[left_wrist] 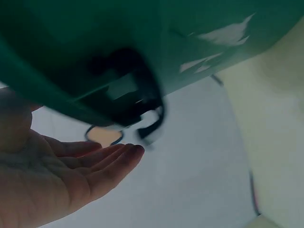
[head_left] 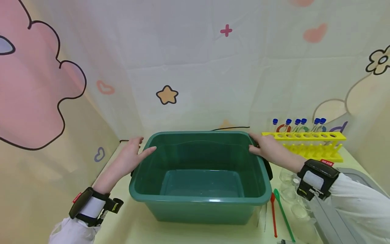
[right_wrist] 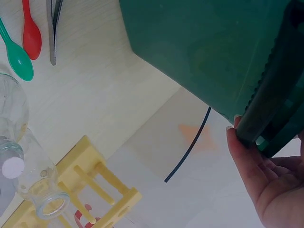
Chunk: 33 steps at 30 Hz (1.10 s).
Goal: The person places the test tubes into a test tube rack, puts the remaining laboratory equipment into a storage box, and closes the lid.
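Tub: from my end, I saw the green tub (head_left: pixel 201 210) mouth up over the middle of the counter (head_left: pixel 122 217), between the two hands; I could not tell whether its base rested there.
Left hand: released; I had the left hand (head_left: pixel 132 156) beside the tub's far left corner, thumb reaching across the rim in the head view, other fingers loosely extended. Whether it touched, I could not tell.
Left handle: the wrist camera showed me a blurred black handle (left_wrist: pixel 154 95) just above those fingertips, and pale patches (left_wrist: pixel 228 34) on the tub wall.
Right hand: grasping the tub; my right hand (head_left: pixel 269 147) had its thumb over the rim at the far right corner, fingertips against the end of a dark handle (right_wrist: pixel 270 85).
Rack: I saw a yellow rack (head_left: pixel 304 136) behind the right wrist, with blue caps (head_left: pixel 288 121) above it.
Spoons: red spoon (head_left: pixel 274 217) and green spoon (head_left: pixel 284 211) lay right of the tub, tweezers (right_wrist: pixel 53 38) near the red one.
Glassware: clear glassware (head_left: pixel 287 193) stood near the right forearm, beside a grey tray (head_left: pixel 329 217).
Curtain: a printed curtain (head_left: pixel 189 44) hung behind.
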Available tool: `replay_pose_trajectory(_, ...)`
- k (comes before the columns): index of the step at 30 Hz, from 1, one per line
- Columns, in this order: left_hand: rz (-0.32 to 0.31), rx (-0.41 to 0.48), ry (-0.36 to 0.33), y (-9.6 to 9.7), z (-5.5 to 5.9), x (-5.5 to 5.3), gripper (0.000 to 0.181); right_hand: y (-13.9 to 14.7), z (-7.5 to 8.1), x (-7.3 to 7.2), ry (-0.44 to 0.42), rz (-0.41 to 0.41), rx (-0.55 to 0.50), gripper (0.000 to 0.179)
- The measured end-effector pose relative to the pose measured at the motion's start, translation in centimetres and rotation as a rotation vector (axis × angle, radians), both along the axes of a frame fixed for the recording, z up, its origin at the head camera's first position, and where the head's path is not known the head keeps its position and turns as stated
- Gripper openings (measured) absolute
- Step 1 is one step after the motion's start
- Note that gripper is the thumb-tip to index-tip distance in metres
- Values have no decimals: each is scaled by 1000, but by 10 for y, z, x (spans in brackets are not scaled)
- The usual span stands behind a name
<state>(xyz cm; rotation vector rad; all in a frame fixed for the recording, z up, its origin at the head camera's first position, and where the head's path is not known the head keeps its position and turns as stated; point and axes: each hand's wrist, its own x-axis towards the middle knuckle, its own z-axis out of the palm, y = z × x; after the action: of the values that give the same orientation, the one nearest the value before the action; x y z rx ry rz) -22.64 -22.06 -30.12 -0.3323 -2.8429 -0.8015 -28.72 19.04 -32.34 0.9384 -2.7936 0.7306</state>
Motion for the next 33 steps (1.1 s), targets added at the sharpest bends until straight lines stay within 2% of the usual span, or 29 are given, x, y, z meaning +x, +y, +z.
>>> replay_pose_trajectory(2, -23, 27, -44, -1, -8, -5, 61, 0, -1, 0, 1, -4, -2, 29)
replay_pose_trajectory(6, -63, 65, -99, 0, -20, -11, 45, 1, -1, 2, -6, -12, -9, 36)
replay_pose_trajectory(10, -5, 41, -134, 3, -27, -12, 41, 1, -1, 2, 5, -5, -11, 36)
replay_pose_trajectory(14, 36, 28, -133, 4, -28, -13, 40, 1, -1, 1, 19, 6, -22, 33)
replay_pose_trajectory(19, 44, 98, -139, 2, -31, -11, 40, -1, 1, 1, 1, 17, -28, 32)
replay_pose_trajectory(24, 68, 147, -157, 2, -33, -9, 40, 5, 8, 3, -64, -45, -36, 46)
replay_pose_trajectory(27, 74, 143, -154, 2, -33, -10, 40, 17, 13, 4, -53, -89, -34, 42)
replay_pose_trajectory(30, 84, 132, -153, 2, -33, -10, 41, 32, 13, 2, -27, -104, 22, 28)
replay_pose_trajectory(33, 92, 114, -151, 2, -32, -11, 41, 47, 10, -1, -55, -103, 114, 23)
